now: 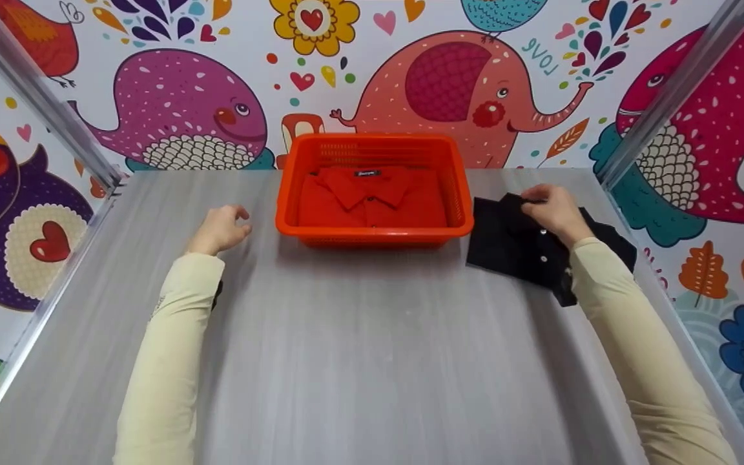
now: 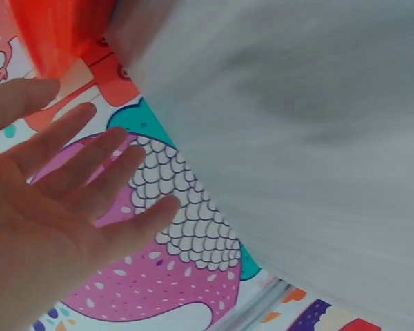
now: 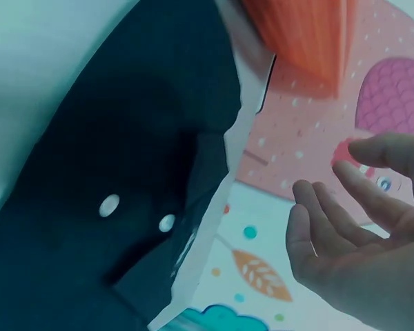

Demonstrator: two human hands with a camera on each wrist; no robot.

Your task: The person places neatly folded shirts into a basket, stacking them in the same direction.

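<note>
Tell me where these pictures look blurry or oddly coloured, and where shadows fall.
Head view: fairly crisp, with soft shadows on the table below the basket and beside the left sleeve; left wrist view: hazy, the basket's corner blurred, dark smudgy shadow on table; right wrist view: blue-green tint over the black shirt, basket blurred.

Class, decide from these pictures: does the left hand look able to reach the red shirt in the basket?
Probably yes: the left hand holds nothing and hovers beside the basket, whose top is open, with nothing covering the red shirt.
</note>
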